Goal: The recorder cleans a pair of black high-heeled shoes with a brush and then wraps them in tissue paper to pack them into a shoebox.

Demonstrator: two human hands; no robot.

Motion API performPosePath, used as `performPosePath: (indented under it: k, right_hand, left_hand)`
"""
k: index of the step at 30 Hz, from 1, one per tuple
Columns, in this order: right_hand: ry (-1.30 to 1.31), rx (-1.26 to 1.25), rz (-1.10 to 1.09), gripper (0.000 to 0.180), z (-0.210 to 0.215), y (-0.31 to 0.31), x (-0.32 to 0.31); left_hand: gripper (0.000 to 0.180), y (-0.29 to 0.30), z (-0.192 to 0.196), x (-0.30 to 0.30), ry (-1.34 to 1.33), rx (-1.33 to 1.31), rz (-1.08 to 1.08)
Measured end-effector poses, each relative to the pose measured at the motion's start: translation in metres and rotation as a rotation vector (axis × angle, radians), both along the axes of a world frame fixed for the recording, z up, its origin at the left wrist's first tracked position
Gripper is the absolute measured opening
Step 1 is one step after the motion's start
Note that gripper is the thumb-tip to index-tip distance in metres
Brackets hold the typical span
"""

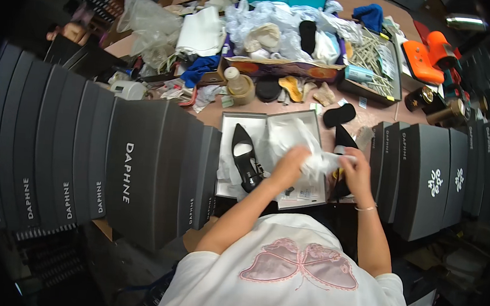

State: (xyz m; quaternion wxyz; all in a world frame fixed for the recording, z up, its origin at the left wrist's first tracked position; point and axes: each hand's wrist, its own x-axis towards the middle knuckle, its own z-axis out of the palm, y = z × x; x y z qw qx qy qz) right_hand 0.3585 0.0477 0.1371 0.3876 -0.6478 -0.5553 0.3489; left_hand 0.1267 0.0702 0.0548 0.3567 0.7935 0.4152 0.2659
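Observation:
An open grey shoebox [242,117] with a pale inside stands in front of me. In its left part lies a black pointed shoe [245,163], toe away from me, with white paper around it. A second black pointed shoe [345,137] lies just right of the box, partly behind my right hand. My left hand [294,161] is closed on crumpled white tissue paper [316,163] above the right part of the box. My right hand [358,172] pinches the other end of that paper near the second shoe. Motion blurs the paper and fingertips.
Dark shoeboxes stand in rows at left [146,168] and right [421,184]. Behind are a carton [246,67] of crumpled white plastic, a tray [397,87] of thin sticks, a bottle [236,82], a black pad [339,115] and an orange tool [422,62].

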Motion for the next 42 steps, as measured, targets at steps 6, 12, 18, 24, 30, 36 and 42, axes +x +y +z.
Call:
performPosePath:
  k: [6,12,18,24,30,36,42]
  right_hand:
    - [0.433,-0.086,-0.113,0.016,0.015,-0.02,0.007]
    - [0.597,-0.114,0.224,0.021,0.019,-0.007,-0.054]
    - [0.04,0.185,0.662,0.02,0.025,0.034,-0.156]
    - [-0.458,0.335,0.787,0.015,-0.042,0.067,-0.217]
    - [-0.745,0.253,0.673,0.023,-0.026,0.069,-0.244]
    - [-0.588,0.244,0.439,0.062,-0.042,0.08,-0.221]
    - [-0.294,0.346,0.745,0.074,-0.026,0.102,-0.193]
  left_hand:
    - [0.062,-0.036,0.078,-0.023,0.048,-0.134,-0.107]
    - [0.043,-0.063,-0.031,-0.139,-0.486,-0.673,1.039]
    - [0.053,-0.048,-0.073,-0.128,-0.118,-0.739,0.97]
    - [0.054,-0.046,0.018,-0.134,0.013,-0.456,0.802]
    - [0.045,-0.068,0.042,-0.137,-0.029,-0.265,0.768]
    - [0.044,-0.064,0.049,-0.111,-0.182,-0.238,0.69]
    - [0.042,-0.066,0.063,-0.103,-0.406,-0.341,0.739]
